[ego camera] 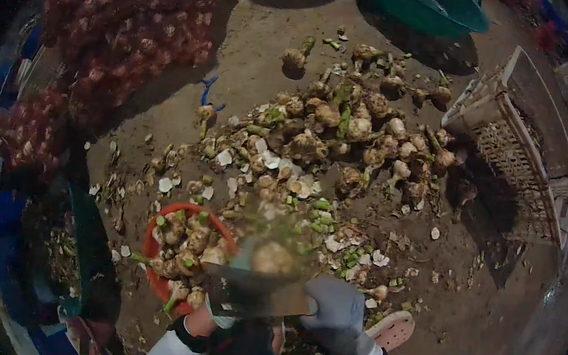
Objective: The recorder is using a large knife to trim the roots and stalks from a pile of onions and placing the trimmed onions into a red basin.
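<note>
My right hand (336,312), in a grey glove, grips the handle of a wide-bladed cleaver (256,291) whose blade lies across the space between my hands. My left hand (218,316) is mostly hidden behind the blade; only its wrist and a pale glove edge show. A blurred garlic bulb (273,257) shows just beyond the blade; the left fingers' hold on it cannot be made out. An orange-red basin (152,246) of garlic bulbs with cut green stems stands beside my left hand. Beyond lies a heap of untrimmed garlic (324,113) on the ground.
Red mesh sacks of garlic (139,16) stand at upper left. A tilted plastic crate (513,147) is at right, a green basin (432,7) at the top. Cut stems and garlic skins (321,217) litter the ground. A perforated clog (393,330) shows near my right hand.
</note>
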### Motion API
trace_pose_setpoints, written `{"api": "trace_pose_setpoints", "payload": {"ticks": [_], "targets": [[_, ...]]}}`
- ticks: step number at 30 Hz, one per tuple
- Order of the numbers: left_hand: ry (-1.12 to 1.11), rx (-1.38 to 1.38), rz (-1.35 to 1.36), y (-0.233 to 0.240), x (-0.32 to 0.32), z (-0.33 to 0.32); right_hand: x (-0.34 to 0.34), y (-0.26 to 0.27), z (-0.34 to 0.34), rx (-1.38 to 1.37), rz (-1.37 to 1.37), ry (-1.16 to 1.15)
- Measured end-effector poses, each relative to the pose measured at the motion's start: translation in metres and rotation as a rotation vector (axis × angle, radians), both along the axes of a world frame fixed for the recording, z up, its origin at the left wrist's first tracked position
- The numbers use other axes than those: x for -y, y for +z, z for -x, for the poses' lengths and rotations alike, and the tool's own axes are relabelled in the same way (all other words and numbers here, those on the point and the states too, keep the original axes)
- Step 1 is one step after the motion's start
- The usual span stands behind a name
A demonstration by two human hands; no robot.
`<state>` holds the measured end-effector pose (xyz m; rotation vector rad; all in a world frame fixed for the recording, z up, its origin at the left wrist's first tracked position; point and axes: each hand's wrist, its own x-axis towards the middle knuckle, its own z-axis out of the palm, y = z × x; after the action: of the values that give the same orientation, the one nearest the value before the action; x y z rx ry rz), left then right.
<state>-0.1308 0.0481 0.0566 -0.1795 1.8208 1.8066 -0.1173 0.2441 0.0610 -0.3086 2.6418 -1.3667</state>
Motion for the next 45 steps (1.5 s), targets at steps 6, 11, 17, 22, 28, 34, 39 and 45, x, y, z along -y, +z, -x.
{"api": "trace_pose_setpoints", "payload": {"ticks": [6, 11, 17, 22, 28, 34, 39, 45], "targets": [[-0.014, 0.147, -0.117, 0.0, -0.009, 0.003, -0.005, 0.012, 0.005, -0.048, -0.044, 0.063], [0.085, 0.353, -0.192, -0.011, -0.021, 0.01, -0.008, -0.013, 0.008, 0.091, -0.148, 0.192], [-0.159, -0.348, 0.187, -0.011, -0.019, -0.003, -0.029, -0.127, -0.023, 0.647, -0.063, -0.118], [-0.178, -0.536, 0.259, -0.018, -0.021, 0.007, 0.004, -0.069, -0.006, 0.167, 0.268, -0.083], [0.377, -0.452, 0.284, -0.027, -0.007, 0.009, 0.012, -0.029, 0.009, 0.154, 0.319, -0.435], [-0.139, -0.579, 0.656, -0.061, 0.017, -0.004, 0.028, -0.049, -0.019, 0.163, 0.179, -0.13], [0.491, -0.504, 0.63, -0.028, 0.043, -0.002, -0.025, -0.084, -0.035, 0.586, -0.009, -0.214], [0.173, -0.762, 1.111, -0.017, 0.056, 0.005, -0.162, -0.107, 0.111, -0.242, -0.248, -0.745]]}}
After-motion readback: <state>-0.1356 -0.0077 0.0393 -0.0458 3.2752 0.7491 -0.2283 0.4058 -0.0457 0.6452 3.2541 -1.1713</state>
